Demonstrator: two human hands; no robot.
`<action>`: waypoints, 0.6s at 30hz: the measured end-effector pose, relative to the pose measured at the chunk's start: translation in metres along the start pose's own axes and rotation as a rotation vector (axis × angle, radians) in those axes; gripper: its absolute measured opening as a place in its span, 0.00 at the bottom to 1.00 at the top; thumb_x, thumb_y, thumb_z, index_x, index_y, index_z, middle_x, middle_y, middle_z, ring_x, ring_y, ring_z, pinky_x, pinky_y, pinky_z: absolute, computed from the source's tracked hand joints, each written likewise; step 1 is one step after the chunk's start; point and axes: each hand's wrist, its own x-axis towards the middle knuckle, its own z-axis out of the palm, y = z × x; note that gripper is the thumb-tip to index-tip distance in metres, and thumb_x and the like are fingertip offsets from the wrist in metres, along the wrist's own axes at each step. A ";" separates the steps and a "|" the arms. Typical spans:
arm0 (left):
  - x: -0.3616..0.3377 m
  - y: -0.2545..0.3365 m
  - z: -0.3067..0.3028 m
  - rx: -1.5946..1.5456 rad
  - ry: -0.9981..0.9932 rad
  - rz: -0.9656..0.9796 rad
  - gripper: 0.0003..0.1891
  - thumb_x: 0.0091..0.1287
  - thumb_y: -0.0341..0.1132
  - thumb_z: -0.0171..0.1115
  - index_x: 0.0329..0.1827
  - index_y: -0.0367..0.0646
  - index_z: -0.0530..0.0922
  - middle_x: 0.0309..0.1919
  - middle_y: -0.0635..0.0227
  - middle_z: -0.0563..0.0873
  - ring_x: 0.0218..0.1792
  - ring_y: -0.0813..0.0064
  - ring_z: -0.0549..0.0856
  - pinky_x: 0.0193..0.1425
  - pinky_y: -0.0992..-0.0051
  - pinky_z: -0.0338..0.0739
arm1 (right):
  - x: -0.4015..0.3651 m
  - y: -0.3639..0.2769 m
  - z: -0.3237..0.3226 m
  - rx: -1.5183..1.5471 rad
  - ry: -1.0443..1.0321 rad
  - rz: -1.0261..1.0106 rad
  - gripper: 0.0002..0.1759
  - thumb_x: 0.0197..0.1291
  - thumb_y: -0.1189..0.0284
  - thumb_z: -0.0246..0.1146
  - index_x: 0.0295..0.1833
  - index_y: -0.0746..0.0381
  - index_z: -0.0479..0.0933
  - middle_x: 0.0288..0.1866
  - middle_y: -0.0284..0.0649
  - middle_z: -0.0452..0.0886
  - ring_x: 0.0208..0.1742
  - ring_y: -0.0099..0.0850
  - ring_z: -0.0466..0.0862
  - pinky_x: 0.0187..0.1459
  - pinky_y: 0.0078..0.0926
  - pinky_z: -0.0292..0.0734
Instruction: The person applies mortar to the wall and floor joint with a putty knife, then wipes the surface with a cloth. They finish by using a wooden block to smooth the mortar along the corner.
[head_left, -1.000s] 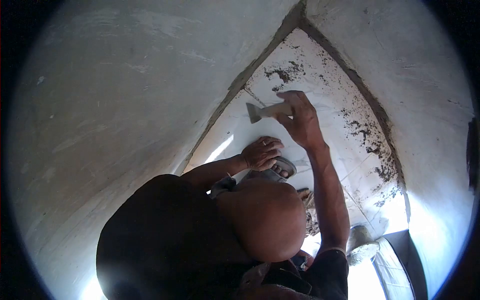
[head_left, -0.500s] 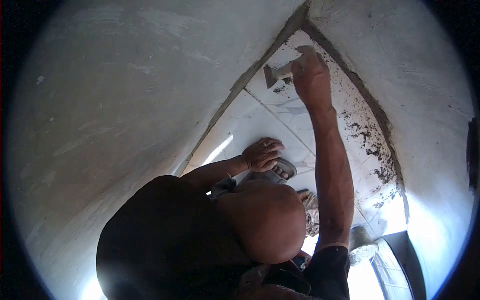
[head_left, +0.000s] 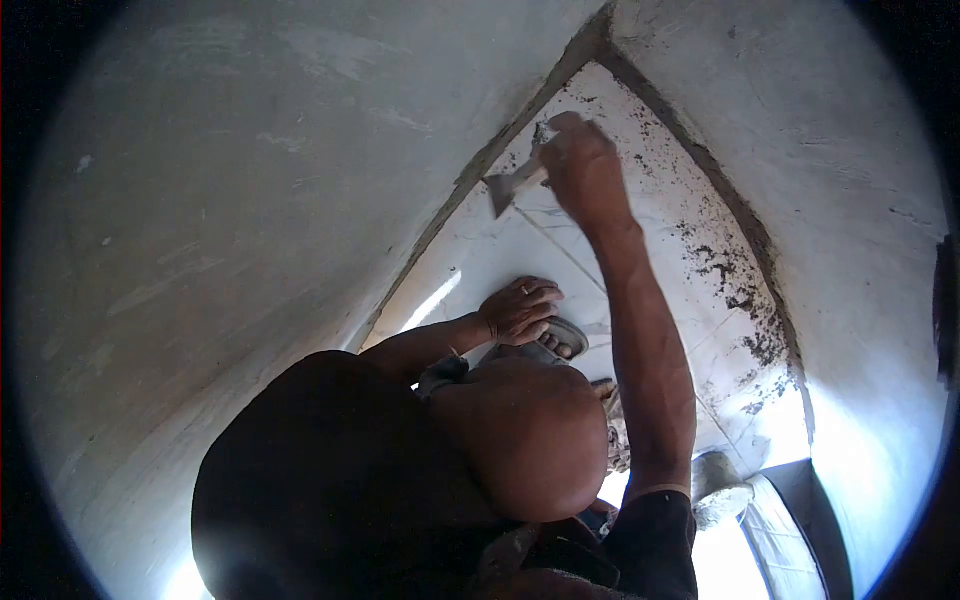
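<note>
My right hand is closed around the handle of a scraper with a flared, dull metal blade. The blade points to the left, close over the white marbled tiles near the left wall's base. My left hand, with a ring on one finger, lies palm down with its fingers loosely stretched. It rests beside my sandalled foot, overlapping it in this view. My bent knee fills the lower middle.
Dark crumbs of dirt are scattered over the tiles along the right wall. Grey plastered walls meet at the far corner, with a rough mortar strip along their base. A grey, mortar-crusted vessel stands at lower right beside a white sheet-like thing.
My right hand has swung the scraper left and toward me, away from the far corner. My left hand stays nearly in place.
</note>
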 end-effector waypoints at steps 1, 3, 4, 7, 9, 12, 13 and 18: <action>0.000 0.001 0.000 -0.001 0.001 0.006 0.14 0.59 0.38 0.58 0.47 0.45 0.74 0.59 0.59 0.72 0.64 0.57 0.70 0.66 0.54 0.64 | -0.002 -0.007 0.005 -0.005 0.002 0.000 0.06 0.54 0.78 0.62 0.39 0.64 0.77 0.38 0.49 0.79 0.41 0.52 0.79 0.45 0.45 0.76; 0.001 0.000 0.000 0.014 -0.016 -0.014 0.14 0.60 0.39 0.57 0.47 0.45 0.75 0.59 0.58 0.72 0.64 0.56 0.69 0.66 0.54 0.63 | -0.004 -0.016 0.017 0.040 -0.073 0.222 0.10 0.54 0.78 0.62 0.44 0.64 0.75 0.36 0.52 0.78 0.41 0.54 0.79 0.44 0.47 0.77; 0.001 -0.001 0.000 0.014 -0.019 -0.013 0.14 0.60 0.39 0.57 0.47 0.45 0.75 0.59 0.58 0.72 0.64 0.56 0.69 0.66 0.54 0.63 | -0.002 -0.016 0.016 0.009 -0.115 0.225 0.14 0.55 0.77 0.62 0.48 0.64 0.72 0.39 0.56 0.77 0.42 0.55 0.80 0.43 0.49 0.77; -0.002 0.001 0.003 -0.016 0.040 -0.005 0.13 0.59 0.40 0.59 0.44 0.45 0.76 0.58 0.62 0.73 0.63 0.59 0.71 0.67 0.57 0.63 | 0.008 -0.025 0.001 -0.045 -0.126 0.216 0.14 0.56 0.76 0.62 0.48 0.64 0.70 0.43 0.57 0.76 0.41 0.56 0.80 0.42 0.49 0.79; 0.000 -0.001 0.001 0.009 0.023 0.004 0.13 0.59 0.40 0.58 0.43 0.45 0.76 0.58 0.61 0.73 0.63 0.59 0.71 0.67 0.57 0.63 | 0.007 -0.025 0.008 -0.046 -0.170 0.163 0.15 0.56 0.76 0.62 0.49 0.64 0.70 0.44 0.57 0.75 0.40 0.56 0.80 0.40 0.48 0.79; -0.001 0.002 0.001 0.064 -0.007 -0.018 0.13 0.59 0.41 0.58 0.43 0.44 0.76 0.59 0.61 0.73 0.63 0.59 0.70 0.68 0.57 0.63 | 0.010 -0.029 0.018 -0.098 -0.218 0.052 0.16 0.56 0.77 0.58 0.51 0.65 0.69 0.43 0.56 0.76 0.39 0.54 0.82 0.38 0.46 0.82; 0.000 0.001 0.001 0.064 -0.007 -0.016 0.13 0.59 0.41 0.58 0.43 0.44 0.76 0.59 0.61 0.73 0.63 0.59 0.70 0.68 0.57 0.63 | 0.012 -0.030 0.019 -0.143 -0.227 -0.003 0.18 0.56 0.78 0.55 0.53 0.66 0.69 0.41 0.54 0.76 0.38 0.52 0.84 0.38 0.43 0.84; -0.002 -0.001 0.002 0.030 -0.025 -0.003 0.14 0.59 0.41 0.59 0.45 0.45 0.76 0.60 0.62 0.72 0.65 0.60 0.69 0.69 0.57 0.61 | 0.022 -0.037 0.013 -0.150 -0.273 -0.024 0.16 0.57 0.77 0.54 0.53 0.66 0.69 0.42 0.55 0.76 0.39 0.51 0.84 0.38 0.42 0.84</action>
